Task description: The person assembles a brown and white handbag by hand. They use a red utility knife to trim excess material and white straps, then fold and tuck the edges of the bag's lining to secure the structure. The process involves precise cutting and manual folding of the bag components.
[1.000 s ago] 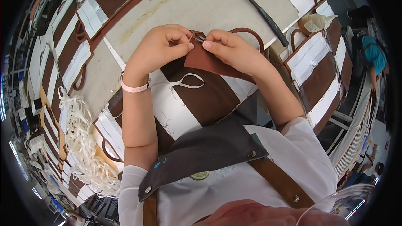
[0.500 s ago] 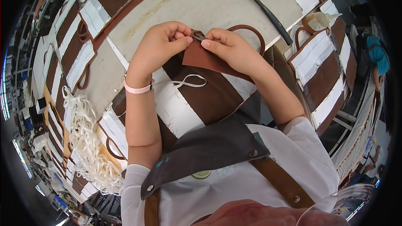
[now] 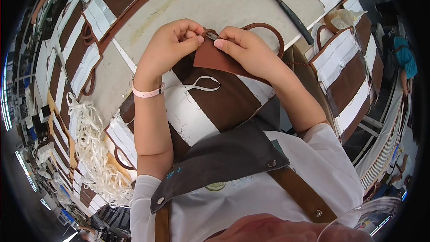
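Note:
My left hand (image 3: 174,47) is closed in a pinch at the top edge of a brown leather panel (image 3: 215,58). Facing it, my right hand (image 3: 246,49) pinches the same edge, its thumb lying on the leather. A small greyish metal piece (image 3: 211,36) shows between the fingertips; its kind I cannot make out. The panel belongs to a brown-and-white striped bag (image 3: 228,94) spread over my lap and the table edge. One brown handle (image 3: 280,40) of it loops up behind my right hand. A thin white tape (image 3: 206,83) trails across the stripes below my hands.
A black-handled hammer (image 3: 286,11) lies on the pale worktable (image 3: 179,4). More striped bags (image 3: 342,67) stand at the right, others (image 3: 67,49) at the left. A heap of white tape (image 3: 96,152) hangs at the lower left. Another person (image 3: 403,56) is at the far right.
Both hands have shifted very slightly upward in the picture and keep their pinch on the leather edge. The bag and the white tape lie almost as before.

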Action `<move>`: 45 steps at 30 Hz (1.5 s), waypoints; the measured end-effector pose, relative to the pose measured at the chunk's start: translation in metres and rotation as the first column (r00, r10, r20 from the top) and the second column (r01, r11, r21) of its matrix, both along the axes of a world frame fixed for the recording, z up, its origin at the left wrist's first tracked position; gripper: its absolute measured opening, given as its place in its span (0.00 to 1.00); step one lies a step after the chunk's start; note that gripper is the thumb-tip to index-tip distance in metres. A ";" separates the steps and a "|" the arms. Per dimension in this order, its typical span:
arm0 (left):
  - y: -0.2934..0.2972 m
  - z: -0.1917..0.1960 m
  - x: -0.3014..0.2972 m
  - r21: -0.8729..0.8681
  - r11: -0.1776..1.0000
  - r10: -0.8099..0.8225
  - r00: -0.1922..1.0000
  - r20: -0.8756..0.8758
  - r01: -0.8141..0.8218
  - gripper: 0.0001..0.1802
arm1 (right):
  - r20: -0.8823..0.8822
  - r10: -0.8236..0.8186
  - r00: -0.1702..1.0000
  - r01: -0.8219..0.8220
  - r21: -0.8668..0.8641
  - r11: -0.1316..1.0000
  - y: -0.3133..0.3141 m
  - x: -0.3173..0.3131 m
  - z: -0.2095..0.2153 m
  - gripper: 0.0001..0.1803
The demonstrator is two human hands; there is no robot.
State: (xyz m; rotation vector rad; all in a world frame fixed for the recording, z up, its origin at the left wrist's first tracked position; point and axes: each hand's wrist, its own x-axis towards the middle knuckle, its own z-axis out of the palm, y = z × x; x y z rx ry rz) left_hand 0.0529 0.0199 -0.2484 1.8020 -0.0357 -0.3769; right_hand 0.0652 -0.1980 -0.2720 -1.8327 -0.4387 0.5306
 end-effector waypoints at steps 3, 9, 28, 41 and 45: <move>-0.002 -0.001 0.000 -0.015 1.000 -0.005 1.000 0.015 0.005 0.07 | -0.043 0.006 0.999 -0.005 0.043 0.999 0.001 0.000 -0.002 0.14; -0.003 -0.001 0.000 0.012 0.997 -0.070 0.997 0.042 0.070 0.07 | -0.265 0.023 0.964 0.010 0.125 0.992 0.000 0.007 0.007 0.15; 0.001 -0.003 0.002 -0.002 0.995 -0.103 0.994 0.038 0.103 0.08 | -0.090 -0.029 0.995 0.039 0.113 0.993 0.004 -0.001 -0.008 0.15; 0.000 -0.004 0.002 -0.034 0.992 -0.119 0.992 0.031 0.120 0.08 | -0.130 -0.007 0.991 0.007 0.000 1.000 -0.004 -0.001 0.005 0.17; 0.000 -0.003 0.002 -0.028 0.992 -0.120 0.992 0.039 0.122 0.08 | -0.123 -0.028 0.992 0.031 0.021 0.999 -0.002 -0.001 0.002 0.17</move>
